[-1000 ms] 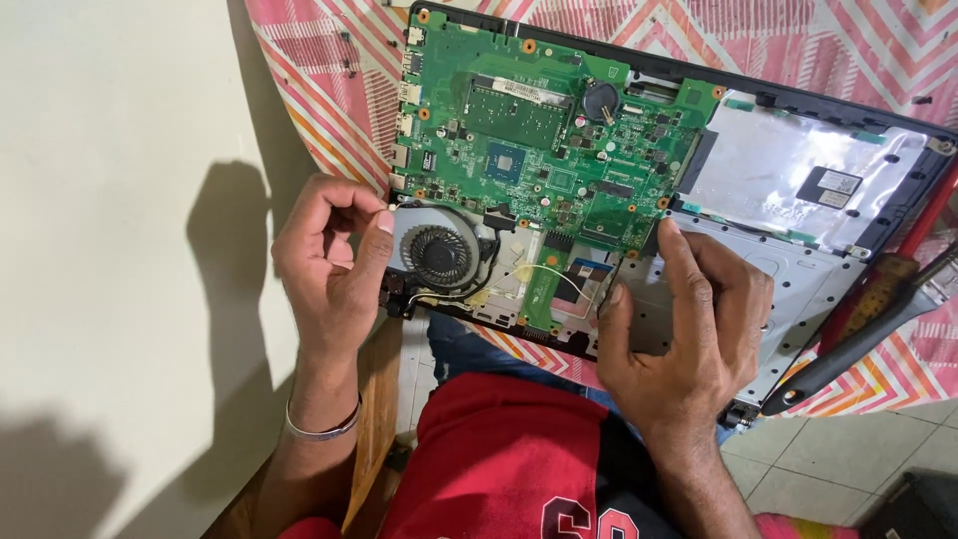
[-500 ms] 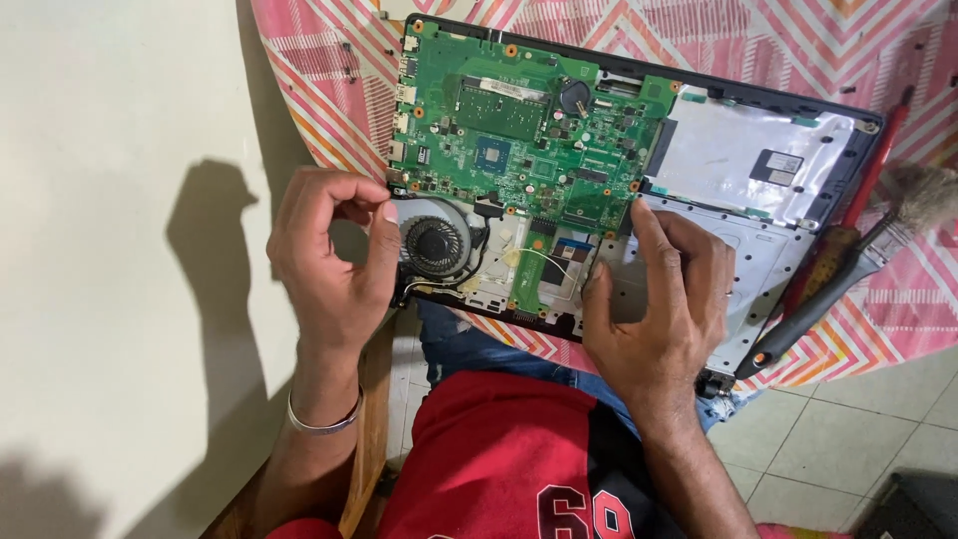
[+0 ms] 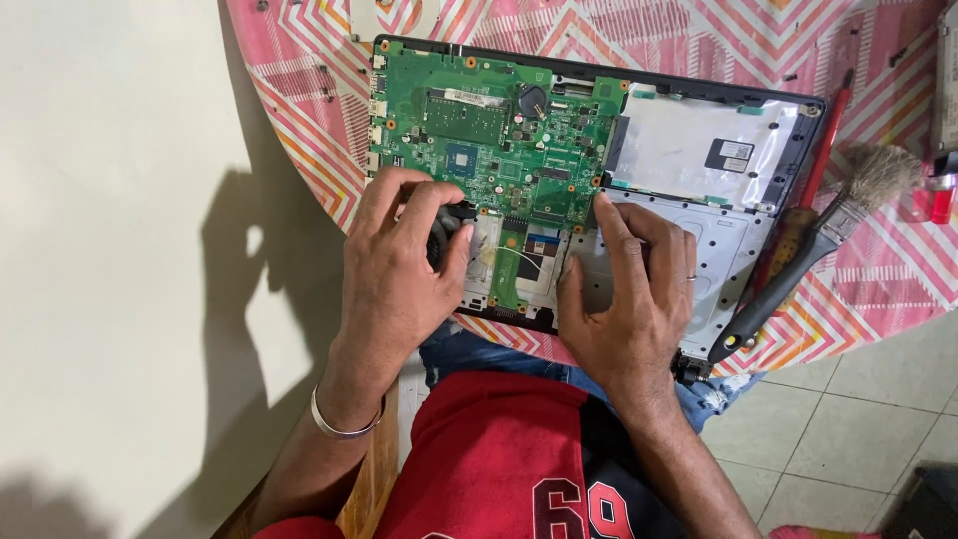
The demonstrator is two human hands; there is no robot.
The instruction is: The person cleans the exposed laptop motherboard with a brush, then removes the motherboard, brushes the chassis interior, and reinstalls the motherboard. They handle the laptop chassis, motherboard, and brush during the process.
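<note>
Broadly, a round tabletop [image 3: 299,110] under a pink zigzag cloth carries an opened laptop base [image 3: 699,215], taken as the landmark. Its left half is filled by a green motherboard [image 3: 479,130]; a silver foil sheet [image 3: 689,150] is seen on its right half. The left hand [image 3: 394,269] is laid over the base's lower-left corner, fingers curled loosely onto a black cooling fan [image 3: 444,235], mostly hidden. The right hand [image 3: 624,289] is pressed flat on the base's lower middle, fingers spread. Right of the base, a paintbrush [image 3: 808,250] and a red-handled screwdriver [image 3: 823,135] are lying.
</note>
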